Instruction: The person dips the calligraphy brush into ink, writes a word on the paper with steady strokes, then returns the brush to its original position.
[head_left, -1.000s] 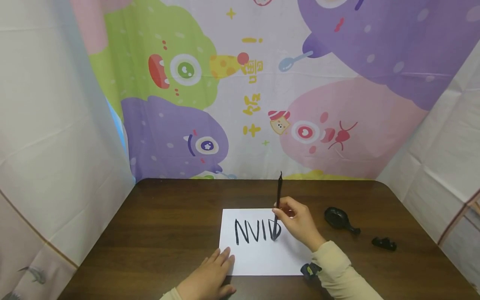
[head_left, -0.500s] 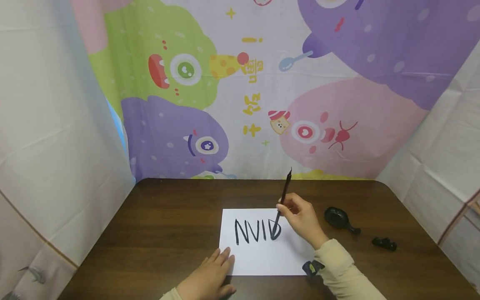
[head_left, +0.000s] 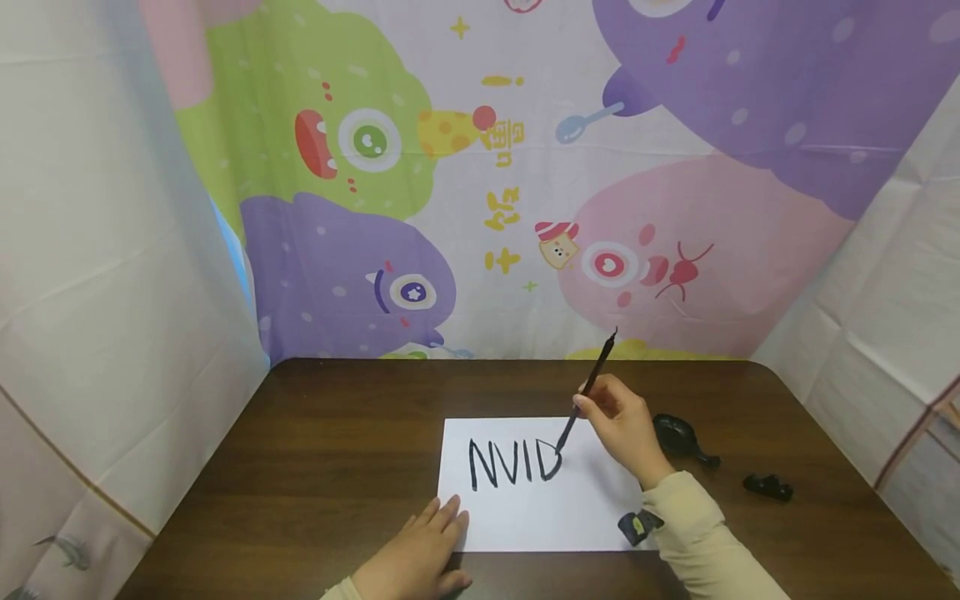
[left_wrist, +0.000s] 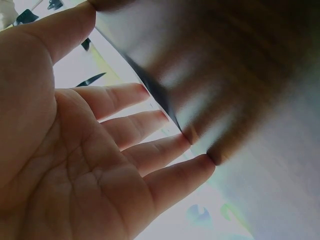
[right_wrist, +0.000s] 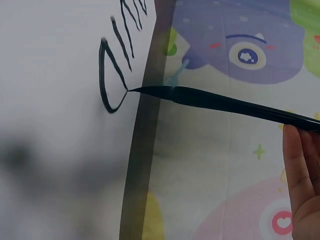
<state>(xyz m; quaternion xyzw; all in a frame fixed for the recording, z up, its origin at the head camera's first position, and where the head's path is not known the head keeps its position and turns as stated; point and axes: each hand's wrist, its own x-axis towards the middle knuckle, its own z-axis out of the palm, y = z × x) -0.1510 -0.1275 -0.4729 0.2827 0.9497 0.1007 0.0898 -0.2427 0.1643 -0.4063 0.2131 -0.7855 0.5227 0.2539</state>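
Note:
My right hand [head_left: 622,425] pinches a black writing brush [head_left: 600,362], its top end leaning to the right. In the right wrist view the fingers [right_wrist: 296,165] meet the shaft at the right edge, and the dark pointed tip [right_wrist: 142,90] is at the curve of the letter D [right_wrist: 102,75]. White paper [head_left: 525,521] carries the black letters N, V, I and D in a row across its upper half. My left hand [head_left: 420,542] rests with fingers extended on the paper's lower left edge; its palm [left_wrist: 75,170] shows in the left wrist view.
On the brown table [head_left: 322,450], a round black dish with a short handle [head_left: 677,437] is right of my right hand. A small black brush rest [head_left: 768,487] lies farther right. A cartoon-print curtain [head_left: 495,317] hangs behind the table's far edge.
My right hand has moved right and slightly away, tilting the brush more to the right. The tip has gone from the bottom of the D up to its right side. My left hand stays put.

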